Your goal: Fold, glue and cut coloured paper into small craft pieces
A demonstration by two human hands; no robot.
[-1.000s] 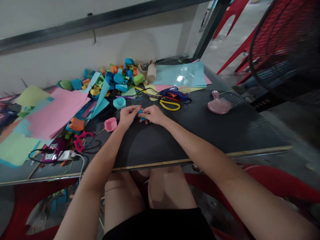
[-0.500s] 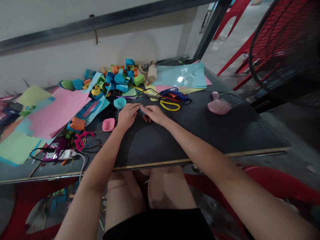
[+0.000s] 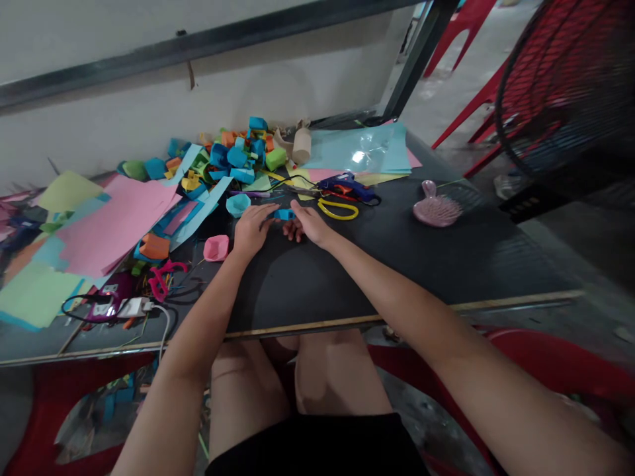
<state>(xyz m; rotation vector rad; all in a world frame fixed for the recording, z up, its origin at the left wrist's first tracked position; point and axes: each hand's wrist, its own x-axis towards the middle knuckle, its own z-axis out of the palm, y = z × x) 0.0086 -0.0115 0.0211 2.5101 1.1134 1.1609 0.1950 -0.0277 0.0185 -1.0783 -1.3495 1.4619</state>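
Between my two hands is a small blue folded paper piece [image 3: 284, 215]. My left hand [image 3: 252, 230] has its fingertips on the piece's left end. My right hand [image 3: 310, 223] pinches the right end between thumb and fingers. Just beyond my left hand sits a light-blue folded paper cup [image 3: 239, 205]. A pink paper cup [image 3: 216, 248] stands to the left of my left wrist. Yellow-handled scissors [image 3: 338, 209] lie to the right of my right hand, their blades not visible.
Folded paper pieces [image 3: 238, 157] are heaped by the wall. Coloured paper sheets [image 3: 116, 225] cover the left side. A blue glue gun [image 3: 347, 188] lies behind the scissors. A pink hairbrush [image 3: 437, 210] is at the right, near a fan [image 3: 560, 99]. A power strip [image 3: 112, 297] sits front left.
My right hand has shifted slightly right, away from my left fingertips. The blue paper piece, mostly covered before, now shows between the hands.
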